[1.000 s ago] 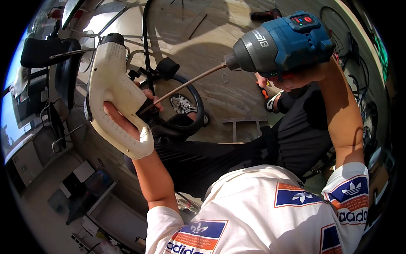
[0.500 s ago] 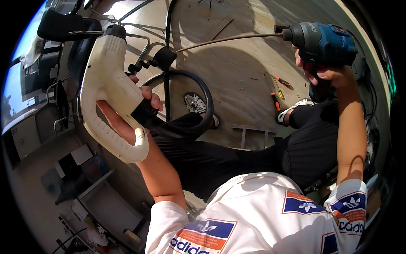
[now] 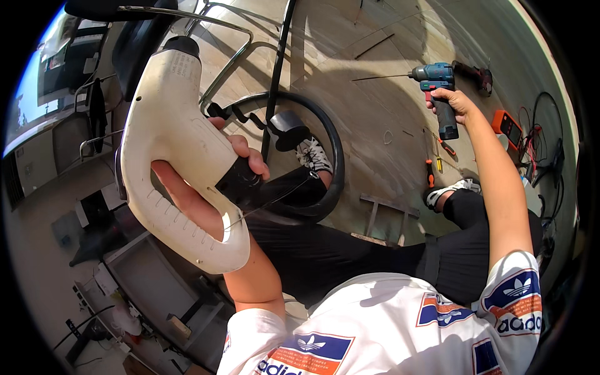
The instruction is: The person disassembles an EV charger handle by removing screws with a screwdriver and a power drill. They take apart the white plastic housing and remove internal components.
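My left hand (image 3: 247,153) grips a cream plastic pistol-shaped handle (image 3: 162,112), its fingers round the body beside a black block (image 3: 234,178), with a black cap (image 3: 180,46) at the top end and a thin wire near the lower loop. My right hand (image 3: 451,103) holds a blue cordless drill (image 3: 430,72) out over the floor at the right, its long thin bit pointing left. A dark red power tool (image 3: 481,81) lies just beside the drill. A coiled thick black cable (image 3: 334,150) rests behind the handle, with a black cylindrical piece (image 3: 287,128) on it.
Screwdrivers (image 3: 430,172) lie near my right foot, with an orange meter (image 3: 507,128) and leads farther right. A metal bracket (image 3: 387,209) lies between my legs. A chair and metal tube frame (image 3: 247,37) stand upper left; grey trays and clutter (image 3: 147,269) fill the lower left.
My right hand has carried the drill away from the handle, outward and down towards the floor, the bit now clear of it. My left hand and the handle have shifted slightly right and down in view.
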{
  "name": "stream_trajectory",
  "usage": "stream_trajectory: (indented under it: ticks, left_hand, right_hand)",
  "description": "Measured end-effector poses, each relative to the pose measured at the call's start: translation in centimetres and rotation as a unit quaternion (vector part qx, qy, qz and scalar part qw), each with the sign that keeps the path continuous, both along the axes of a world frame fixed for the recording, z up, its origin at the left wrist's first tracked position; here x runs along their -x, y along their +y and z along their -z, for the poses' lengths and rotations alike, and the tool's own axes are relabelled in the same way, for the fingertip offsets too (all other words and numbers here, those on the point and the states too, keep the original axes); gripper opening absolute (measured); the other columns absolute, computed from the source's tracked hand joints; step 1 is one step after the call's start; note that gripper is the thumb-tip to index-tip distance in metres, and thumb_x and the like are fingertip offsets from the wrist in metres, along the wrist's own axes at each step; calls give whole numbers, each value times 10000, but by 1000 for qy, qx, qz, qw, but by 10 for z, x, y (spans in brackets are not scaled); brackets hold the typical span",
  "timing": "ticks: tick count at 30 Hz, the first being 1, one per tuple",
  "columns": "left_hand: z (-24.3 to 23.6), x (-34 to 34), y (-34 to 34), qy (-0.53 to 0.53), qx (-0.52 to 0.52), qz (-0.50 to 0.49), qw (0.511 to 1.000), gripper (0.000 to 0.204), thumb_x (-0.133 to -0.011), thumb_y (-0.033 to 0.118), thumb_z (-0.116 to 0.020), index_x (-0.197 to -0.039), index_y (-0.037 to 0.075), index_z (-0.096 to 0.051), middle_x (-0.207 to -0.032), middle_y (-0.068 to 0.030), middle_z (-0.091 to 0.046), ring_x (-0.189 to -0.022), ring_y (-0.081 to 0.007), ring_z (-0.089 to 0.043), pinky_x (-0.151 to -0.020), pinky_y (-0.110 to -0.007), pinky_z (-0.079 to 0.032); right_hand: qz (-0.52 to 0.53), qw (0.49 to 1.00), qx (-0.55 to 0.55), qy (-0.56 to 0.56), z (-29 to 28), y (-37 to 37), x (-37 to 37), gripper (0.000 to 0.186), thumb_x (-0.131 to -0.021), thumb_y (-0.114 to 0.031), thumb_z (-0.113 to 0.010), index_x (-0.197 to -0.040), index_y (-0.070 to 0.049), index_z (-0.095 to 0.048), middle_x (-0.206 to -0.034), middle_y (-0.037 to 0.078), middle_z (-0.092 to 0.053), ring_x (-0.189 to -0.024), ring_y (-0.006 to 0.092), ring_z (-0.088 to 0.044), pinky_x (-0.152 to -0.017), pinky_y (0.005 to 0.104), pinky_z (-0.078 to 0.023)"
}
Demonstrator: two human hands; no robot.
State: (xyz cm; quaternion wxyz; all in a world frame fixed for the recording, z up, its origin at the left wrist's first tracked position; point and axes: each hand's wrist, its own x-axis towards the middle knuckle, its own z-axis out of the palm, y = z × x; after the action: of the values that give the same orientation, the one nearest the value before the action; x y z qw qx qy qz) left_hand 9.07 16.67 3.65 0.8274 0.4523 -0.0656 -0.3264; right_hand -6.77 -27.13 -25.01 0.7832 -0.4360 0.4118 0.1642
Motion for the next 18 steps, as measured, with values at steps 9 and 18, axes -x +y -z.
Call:
stream_trajectory:
  ticks: [9,18]
  left_hand:
    - [5,-15,-30,17,-71,-59,996,816,-938,606,-549,-1407,-34,-355,-1119,-168,-541,-961,-285,-573,-803,-412,-511]
    - [24,1,-52,-24,-103,37,994,808,-913,313,-621,-1502,-18,-178,-1196,-143,-443,-1002,-257,-506,-872,-412,-463]
  right_hand:
    - [8,1000,-7,19,132,-26,17,392,-841,-193,-777,-1123,19,-605,-956,137,-692,-799,219,-705,-661,328,-583]
    - [-179,920,343,62,203,-71,51,701,-617,-252,-897,-1201,-4,-597,-1081,149,-675,-996,254,-641,-871,366,-506]
